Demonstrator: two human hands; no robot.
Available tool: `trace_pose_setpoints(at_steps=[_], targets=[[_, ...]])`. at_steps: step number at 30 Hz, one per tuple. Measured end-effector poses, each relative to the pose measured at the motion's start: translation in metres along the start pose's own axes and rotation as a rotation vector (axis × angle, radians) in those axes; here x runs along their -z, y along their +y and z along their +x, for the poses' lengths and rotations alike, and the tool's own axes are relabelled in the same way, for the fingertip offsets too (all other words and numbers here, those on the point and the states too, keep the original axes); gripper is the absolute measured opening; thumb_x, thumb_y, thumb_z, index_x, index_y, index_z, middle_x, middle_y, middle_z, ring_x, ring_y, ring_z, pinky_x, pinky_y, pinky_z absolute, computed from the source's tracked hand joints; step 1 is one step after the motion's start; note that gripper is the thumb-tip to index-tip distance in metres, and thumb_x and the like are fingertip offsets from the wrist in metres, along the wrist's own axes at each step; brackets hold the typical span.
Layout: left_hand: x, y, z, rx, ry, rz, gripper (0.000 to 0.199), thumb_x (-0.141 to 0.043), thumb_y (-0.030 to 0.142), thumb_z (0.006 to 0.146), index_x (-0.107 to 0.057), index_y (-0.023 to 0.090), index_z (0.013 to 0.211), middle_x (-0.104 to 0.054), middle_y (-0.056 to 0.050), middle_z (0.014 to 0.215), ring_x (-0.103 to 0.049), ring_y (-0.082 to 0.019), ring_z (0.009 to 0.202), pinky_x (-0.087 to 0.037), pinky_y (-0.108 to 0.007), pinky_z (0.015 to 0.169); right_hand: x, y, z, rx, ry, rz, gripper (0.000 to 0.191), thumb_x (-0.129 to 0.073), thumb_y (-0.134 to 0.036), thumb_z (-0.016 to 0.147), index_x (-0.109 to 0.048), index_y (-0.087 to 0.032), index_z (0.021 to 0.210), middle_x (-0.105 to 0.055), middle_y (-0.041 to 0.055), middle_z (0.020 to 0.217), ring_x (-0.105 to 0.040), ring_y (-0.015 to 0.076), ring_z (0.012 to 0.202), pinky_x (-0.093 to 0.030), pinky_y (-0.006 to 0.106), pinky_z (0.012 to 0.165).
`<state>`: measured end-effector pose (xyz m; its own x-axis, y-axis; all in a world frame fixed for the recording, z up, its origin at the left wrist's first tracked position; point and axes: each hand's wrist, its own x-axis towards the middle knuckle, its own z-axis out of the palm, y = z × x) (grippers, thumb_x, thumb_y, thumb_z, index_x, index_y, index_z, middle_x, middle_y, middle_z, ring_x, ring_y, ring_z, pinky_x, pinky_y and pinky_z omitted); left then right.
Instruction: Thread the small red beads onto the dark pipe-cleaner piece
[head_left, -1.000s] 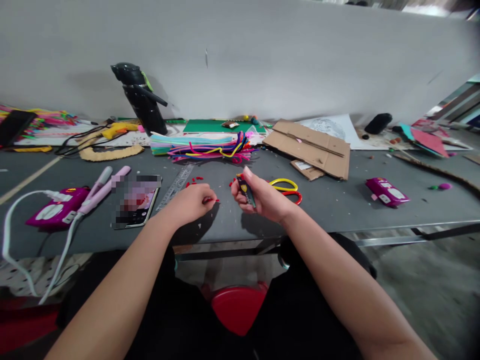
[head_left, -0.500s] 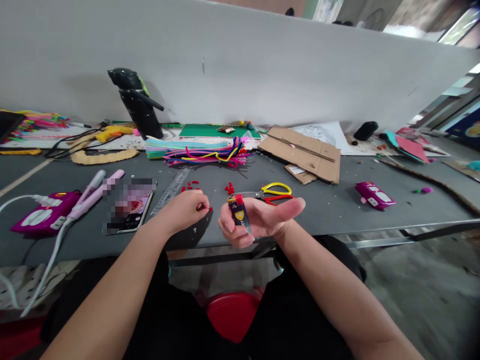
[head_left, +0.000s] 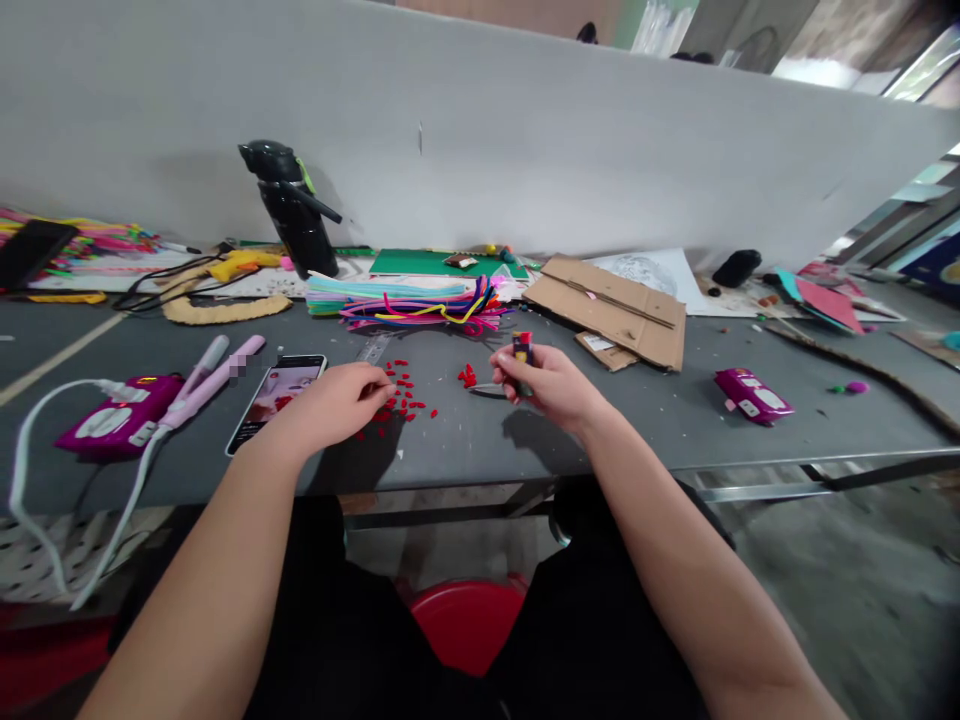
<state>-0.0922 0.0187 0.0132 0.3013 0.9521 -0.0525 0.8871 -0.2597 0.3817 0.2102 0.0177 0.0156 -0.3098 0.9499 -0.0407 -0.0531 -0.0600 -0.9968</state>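
My right hand is closed around a lighter, whose red top points up, over the table's middle. Beneath it, metal scissor blades show, their handles hidden by the hand. My left hand is low over the table, fingers curled at the edge of several scattered small red pieces; whether its fingertips pinch one is too small to tell. Between the hands lies a little heap of red pieces. A phone with a lit screen is partly behind my left wrist.
Bundled pipe cleaners, cardboard and a black flask stand or lie toward the wall. At left are a purple power strip and a pink hair straightener; another purple block sits at right.
My right hand has moved forward and turned over with the lighter, now covering the scissor handles. My left hand has shifted slightly back, uncovering more red pieces, and its fingers have loosened.
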Motion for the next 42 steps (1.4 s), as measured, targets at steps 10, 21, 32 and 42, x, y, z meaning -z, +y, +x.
trace_pose_setpoints(at_steps=[10, 21, 32, 42], targets=[[0.013, -0.009, -0.004, -0.004, 0.193, -0.083, 0.035, -0.05, 0.051, 0.092, -0.071, 0.023, 0.089, -0.072, -0.003, 0.094, -0.061, -0.019, 0.078, -0.041, -0.028, 0.066, 0.066, 0.024, -0.015, 0.15, 0.296, -0.783, 0.045, -0.065, -0.06, 0.082, -0.061, -0.016, 0.071, -0.06, 0.0028, 0.067, -0.049, 0.015, 0.063, -0.038, 0.029, 0.061], [0.011, 0.004, 0.022, -0.272, 0.147, -0.058, 0.029, -0.049, 0.039, 0.093, -0.07, 0.02, 0.09, -0.067, -0.005, 0.094, -0.06, -0.017, 0.081, -0.043, -0.029, 0.074, 0.084, 0.028, -0.01, 0.084, 0.326, -0.625, 0.043, -0.063, -0.061, 0.084, -0.062, -0.019, 0.092, -0.054, -0.0013, 0.054, -0.051, 0.017, 0.045, -0.041, 0.031, 0.047], [-0.033, 0.035, 0.076, -0.391, 0.012, 0.088, 0.034, -0.047, 0.025, 0.093, -0.068, 0.023, 0.119, -0.063, -0.008, 0.12, -0.065, -0.022, 0.097, -0.047, -0.03, 0.083, 0.06, 0.043, 0.053, 0.354, 0.232, -0.976, 0.041, -0.048, -0.051, 0.098, -0.067, -0.016, 0.107, -0.069, 0.0061, 0.082, -0.056, 0.0175, 0.068, -0.04, 0.028, 0.066], [-0.055, 0.034, 0.096, -0.381, -0.007, 0.145, 0.026, -0.045, 0.025, 0.095, -0.071, 0.021, 0.099, -0.062, -0.009, 0.105, -0.065, -0.024, 0.095, -0.046, -0.032, 0.075, 0.037, 0.05, 0.07, 0.448, 0.148, -0.964, 0.033, -0.051, -0.046, 0.097, -0.068, -0.018, 0.1, -0.07, 0.0066, 0.083, -0.059, 0.0186, 0.072, -0.042, 0.029, 0.071]])
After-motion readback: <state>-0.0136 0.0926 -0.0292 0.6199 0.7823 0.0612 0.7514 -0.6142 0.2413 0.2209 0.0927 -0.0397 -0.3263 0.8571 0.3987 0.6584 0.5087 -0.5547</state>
